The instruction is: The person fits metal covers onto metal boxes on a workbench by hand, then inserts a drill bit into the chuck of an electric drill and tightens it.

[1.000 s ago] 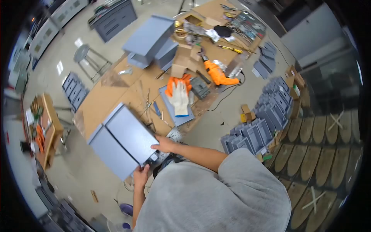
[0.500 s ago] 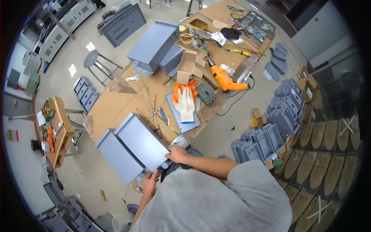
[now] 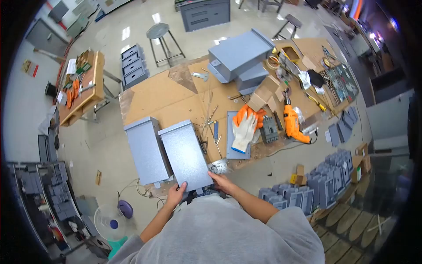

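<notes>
Two grey-blue metal boxes lie side by side at the table's near edge. The right box (image 3: pixel 186 154) has its near end between my hands. My left hand (image 3: pixel 176 193) grips its near left corner, thumb on top. On its near right corner is my right hand (image 3: pixel 220 181), with the fingers partly hidden below the edge. The left box (image 3: pixel 148 152) stands a narrow gap apart, touched by neither hand. To the right, orange and white gloves (image 3: pixel 244 130) rest on a grey plate (image 3: pixel 231 145), beside a dark grey breaker (image 3: pixel 268 129).
An orange drill (image 3: pixel 292 121) with a cord lies on the cardboard-covered table (image 3: pixel 158 97). Behind are stacked grey boxes (image 3: pixel 241 53) and an open carton (image 3: pixel 263 93). A stool (image 3: pixel 158 31) stands beyond. More grey enclosures (image 3: pixel 327 176) sit on the floor at right.
The view has swung, so the table appears turned and the boxes more upright. The gap between the two boxes has widened at the near end. Both hands remain on the right box.
</notes>
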`<state>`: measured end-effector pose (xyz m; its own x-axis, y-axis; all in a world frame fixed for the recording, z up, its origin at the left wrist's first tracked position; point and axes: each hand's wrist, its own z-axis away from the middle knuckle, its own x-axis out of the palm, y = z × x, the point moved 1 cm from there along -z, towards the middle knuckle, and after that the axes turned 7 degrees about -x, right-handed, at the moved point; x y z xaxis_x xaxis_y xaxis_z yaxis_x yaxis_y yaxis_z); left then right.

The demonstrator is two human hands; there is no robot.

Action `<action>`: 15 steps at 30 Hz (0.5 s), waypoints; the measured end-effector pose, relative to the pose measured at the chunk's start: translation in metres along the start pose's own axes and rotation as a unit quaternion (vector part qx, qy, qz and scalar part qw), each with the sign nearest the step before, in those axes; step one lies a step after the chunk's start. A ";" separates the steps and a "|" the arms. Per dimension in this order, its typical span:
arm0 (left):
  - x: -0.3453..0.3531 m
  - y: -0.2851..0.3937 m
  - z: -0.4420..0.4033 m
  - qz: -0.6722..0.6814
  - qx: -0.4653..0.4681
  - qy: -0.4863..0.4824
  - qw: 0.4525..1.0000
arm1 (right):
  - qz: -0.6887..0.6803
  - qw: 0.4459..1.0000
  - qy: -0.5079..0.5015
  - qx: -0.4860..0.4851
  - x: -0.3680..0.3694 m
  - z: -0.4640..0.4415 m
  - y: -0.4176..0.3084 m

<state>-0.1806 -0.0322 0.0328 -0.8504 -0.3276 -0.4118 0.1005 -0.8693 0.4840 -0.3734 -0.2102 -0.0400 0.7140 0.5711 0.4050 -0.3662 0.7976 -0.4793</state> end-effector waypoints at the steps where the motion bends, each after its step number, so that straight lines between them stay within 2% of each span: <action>1: 0.000 0.000 0.000 0.019 -0.007 -0.003 1.000 | -0.023 1.000 0.011 -0.010 0.009 0.007 -0.011; 3: -0.003 0.008 0.008 0.009 -0.010 -0.006 1.000 | -0.064 0.997 0.027 -0.023 0.027 0.024 -0.027; 4: -0.006 0.015 0.013 0.007 -0.013 -0.005 1.000 | -0.044 0.999 -0.002 0.023 0.016 0.009 -0.020; 8: -0.004 0.024 0.025 0.048 -0.029 -0.036 0.998 | 0.079 0.996 0.019 -0.023 0.005 -0.002 -0.002; 12: 0.000 0.011 0.017 0.054 -0.035 -0.023 0.998 | 0.102 0.994 0.021 -0.037 0.012 0.010 -0.014; 15: -0.012 0.041 0.037 0.065 -0.022 -0.009 0.998 | 0.089 0.996 -0.005 0.015 0.013 0.025 -0.035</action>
<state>-0.1852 -0.0499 0.0857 -0.8382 -0.4320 -0.3329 0.2330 -0.8355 0.4976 -0.3658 -0.2263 0.0014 0.6304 0.7060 0.3227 -0.5050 0.6887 -0.5203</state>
